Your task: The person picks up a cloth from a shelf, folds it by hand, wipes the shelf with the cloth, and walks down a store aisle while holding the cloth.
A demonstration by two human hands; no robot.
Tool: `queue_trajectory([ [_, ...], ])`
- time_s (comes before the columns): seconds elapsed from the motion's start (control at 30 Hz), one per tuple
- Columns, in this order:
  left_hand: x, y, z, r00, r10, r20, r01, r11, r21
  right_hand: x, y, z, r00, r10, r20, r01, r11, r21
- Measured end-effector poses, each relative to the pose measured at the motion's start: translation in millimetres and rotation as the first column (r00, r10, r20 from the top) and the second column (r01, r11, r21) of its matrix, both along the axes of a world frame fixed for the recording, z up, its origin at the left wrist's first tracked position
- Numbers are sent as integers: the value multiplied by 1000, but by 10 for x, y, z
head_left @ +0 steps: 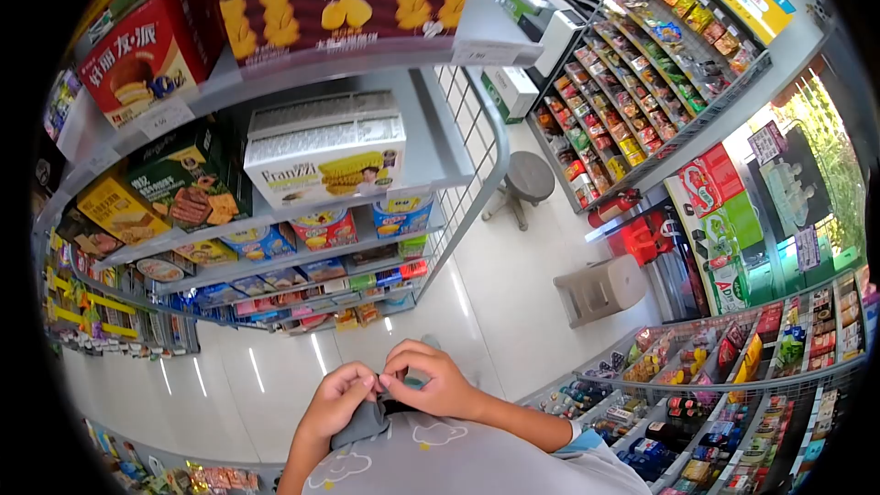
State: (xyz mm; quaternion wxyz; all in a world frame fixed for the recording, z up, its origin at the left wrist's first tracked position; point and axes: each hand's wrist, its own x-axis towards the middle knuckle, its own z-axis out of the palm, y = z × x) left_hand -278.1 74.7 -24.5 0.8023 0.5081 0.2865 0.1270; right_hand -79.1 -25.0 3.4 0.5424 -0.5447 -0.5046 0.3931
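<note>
Both hands meet at the bottom centre, in front of the grey shirt (458,458) with cloud prints. My left hand (344,399) is closed, thumb and fingers pinched at the upper edge of a dark grey cloth (365,423). Touching it at the fingertips, my right hand (433,380) is also pinched, close to the same cloth's edge. What lies between the right fingertips is too small to make out. A dark strip shows just below the hands.
A shelf rack (440,160) with boxed snacks stands ahead on the left. Beyond are a round stool (530,176), a beige plastic stool (600,291) and a tilted snack rack (632,82). Low shelves (733,385) of packets line the right side. Tiled floor (495,266) lies between.
</note>
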Motion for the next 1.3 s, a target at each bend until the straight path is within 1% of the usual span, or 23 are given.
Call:
queue_trajectory([
  [0.03, 7, -6, 22, 1000, -6, -13, 6, 1000, -9, -12, -7, -5, 1000, -5, 15, 5, 1000, 16],
  [0.13, -1, 4, 60, 1000, 7, -26, -7, 1000, -2, -38, -19, -46, 998, 31, -50, -29, 999, 38],
  [0.23, -31, 8, 2, 1000, 27, -15, -27, 1000, 6, -45, -11, -91, 999, 43, 27, -45, 997, 58],
  [0.3, -60, 18, -6, 999, 43, -18, -43, 999, 10, -70, -13, -59, 998, 40, 45, -44, 996, 74],
  [0.37, -52, 22, 31, 997, 63, -38, -63, 998, 6, -102, 0, 12, 990, 22, 141, -34, 996, 82],
  [0.4, -6, 1, 47, 993, 119, -20, -117, 990, 78, -102, 5, -15, 975, 30, 220, -52, 994, 94],
  [0.43, -13, 19, 28, 993, 118, -14, -117, 989, 86, -111, 9, 3, 974, 27, 226, -52, 993, 103],
  [0.5, -58, 29, -59, 974, 224, -22, -223, 975, 7, -128, 18, 50, 921, 15, 389, -74, 988, 136],
  [0.53, -64, 35, -62, 973, 229, -14, -228, 973, 14, -135, 33, 22, 892, 13, 451, -91, 984, 150],
  [0.57, -65, 44, -61, 969, 245, -21, -244, 969, 47, -138, 40, 17, 890, 14, 456, -97, 983, 159],
  [0.63, -76, 52, -97, 964, 267, -21, -264, 961, 86, -136, 43, 50, 874, 74, 480, -142, 984, 108],
  [0.7, -75, 64, -162, 966, 252, 56, -253, 967, 21, -124, 61, 7, 855, 84, 512, -157, 982, 101],
  [0.83, -33, 65, -68, 952, 296, 71, -299, 954, 26, -127, 96, -18, 814, 132, 566, -196, 979, 53],
  [0.9, -45, 80, -66, 958, 275, 79, -276, 961, 3, -139, 101, -12, 807, 122, 578, -192, 979, 62],
  [1.03, -52, 88, -91, 951, 304, 59, -303, 952, -35, -139, 129, -7, 784, 114, 610, -195, 979, 67],
  [1.13, -47, 89, -57, 951, 303, 56, -301, 953, -41, -133, 132, -39, 786, 113, 608, -197, 978, 72],
  [1.23, -34, 92, 18, 954, 286, 87, -284, 958, -27, -140, 127, -61, 788, 99, 608, -188, 979, 84],
  [1.3, -38, 86, -54, 951, 296, 94, -289, 954, -76, -142, 122, -58, 786, 108, 609, -191, 979, 74],
])
